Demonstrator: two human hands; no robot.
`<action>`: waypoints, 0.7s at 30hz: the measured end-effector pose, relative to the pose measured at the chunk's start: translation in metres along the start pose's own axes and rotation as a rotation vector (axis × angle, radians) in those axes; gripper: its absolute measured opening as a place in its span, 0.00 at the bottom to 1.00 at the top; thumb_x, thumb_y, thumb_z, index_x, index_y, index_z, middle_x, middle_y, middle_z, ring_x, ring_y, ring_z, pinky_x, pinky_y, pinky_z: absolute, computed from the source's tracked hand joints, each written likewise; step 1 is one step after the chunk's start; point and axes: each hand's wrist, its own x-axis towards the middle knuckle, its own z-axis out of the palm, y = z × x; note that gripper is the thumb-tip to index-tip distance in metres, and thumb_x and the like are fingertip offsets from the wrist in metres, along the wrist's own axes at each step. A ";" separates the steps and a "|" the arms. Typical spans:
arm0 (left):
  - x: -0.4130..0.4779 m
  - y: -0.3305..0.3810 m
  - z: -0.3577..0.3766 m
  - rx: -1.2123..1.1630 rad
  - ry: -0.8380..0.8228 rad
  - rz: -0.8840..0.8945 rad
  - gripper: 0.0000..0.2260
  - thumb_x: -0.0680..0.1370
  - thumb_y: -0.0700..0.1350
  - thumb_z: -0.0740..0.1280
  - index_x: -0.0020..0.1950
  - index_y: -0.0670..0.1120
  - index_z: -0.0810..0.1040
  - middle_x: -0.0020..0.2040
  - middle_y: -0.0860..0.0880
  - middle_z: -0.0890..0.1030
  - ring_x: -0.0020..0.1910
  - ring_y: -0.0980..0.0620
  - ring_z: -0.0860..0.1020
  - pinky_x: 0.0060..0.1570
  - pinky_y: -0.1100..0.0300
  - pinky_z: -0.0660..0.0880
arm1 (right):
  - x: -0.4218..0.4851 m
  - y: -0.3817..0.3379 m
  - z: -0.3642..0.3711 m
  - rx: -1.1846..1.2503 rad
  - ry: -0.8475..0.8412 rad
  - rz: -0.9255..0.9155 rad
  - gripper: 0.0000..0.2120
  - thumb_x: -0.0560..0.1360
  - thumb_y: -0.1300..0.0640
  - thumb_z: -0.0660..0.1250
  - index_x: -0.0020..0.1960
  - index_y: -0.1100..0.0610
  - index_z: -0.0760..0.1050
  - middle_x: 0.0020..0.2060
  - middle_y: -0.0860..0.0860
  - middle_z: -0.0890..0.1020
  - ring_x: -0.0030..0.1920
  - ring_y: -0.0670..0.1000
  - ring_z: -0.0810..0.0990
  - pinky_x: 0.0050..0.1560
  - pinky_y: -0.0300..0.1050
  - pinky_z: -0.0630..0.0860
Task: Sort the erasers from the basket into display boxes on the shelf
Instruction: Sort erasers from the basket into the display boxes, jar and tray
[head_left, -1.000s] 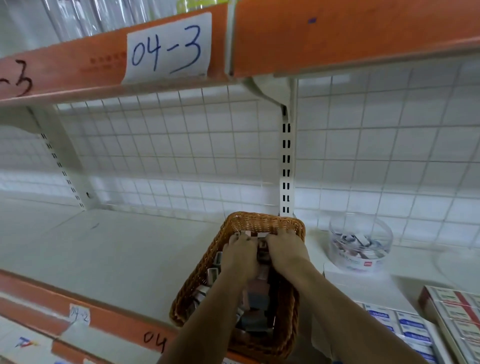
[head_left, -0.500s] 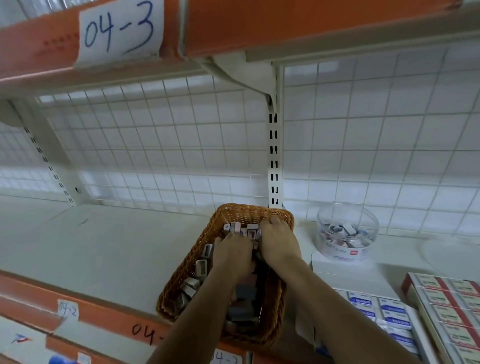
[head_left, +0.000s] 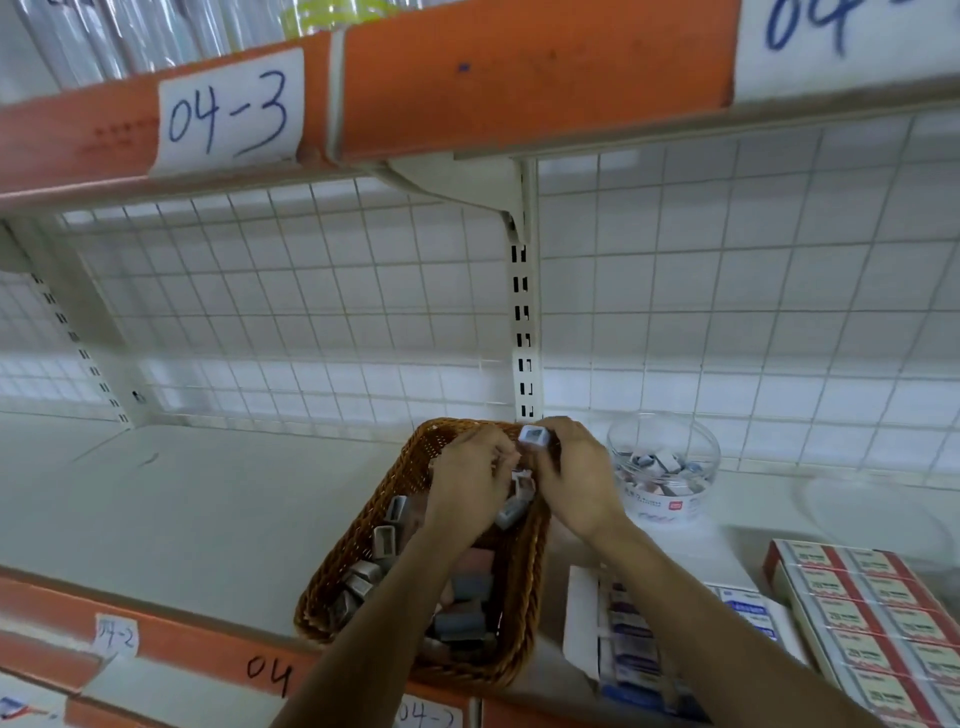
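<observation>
Erasers (head_left: 385, 540) in grey and pink sleeves lie heaped in the wicker basket (head_left: 332, 587), which stands on the white shelf (head_left: 182, 509). Over the basket's far end the left hand (head_left: 470, 483) curls its fingers round a few small erasers (head_left: 519, 493). The right hand (head_left: 576, 478), just beside it, pinches a white-sleeved eraser (head_left: 534, 435). Right of the basket stand a clear round tub (head_left: 662, 514) of erasers, a white display box (head_left: 623, 639) and a red-edged display box (head_left: 872, 613).
</observation>
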 end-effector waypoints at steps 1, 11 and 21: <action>0.003 0.009 -0.001 -0.025 -0.003 -0.021 0.02 0.76 0.42 0.67 0.45 0.47 0.79 0.44 0.54 0.80 0.44 0.58 0.77 0.42 0.72 0.69 | 0.001 0.003 -0.007 0.007 0.035 0.015 0.08 0.77 0.58 0.62 0.55 0.57 0.75 0.48 0.53 0.79 0.47 0.53 0.78 0.48 0.44 0.74; 0.007 0.070 0.026 -0.518 -0.142 -0.296 0.16 0.76 0.35 0.61 0.57 0.49 0.81 0.58 0.46 0.80 0.48 0.54 0.78 0.57 0.49 0.77 | -0.003 0.050 -0.082 -0.037 0.212 0.244 0.10 0.76 0.64 0.63 0.55 0.65 0.76 0.40 0.56 0.82 0.46 0.56 0.79 0.43 0.36 0.70; 0.001 0.127 0.056 -0.983 -0.192 -0.506 0.07 0.77 0.35 0.66 0.46 0.46 0.79 0.49 0.46 0.81 0.50 0.49 0.81 0.53 0.57 0.78 | -0.045 0.061 -0.129 0.081 0.125 0.147 0.23 0.71 0.71 0.61 0.63 0.55 0.73 0.55 0.49 0.79 0.50 0.47 0.78 0.51 0.39 0.75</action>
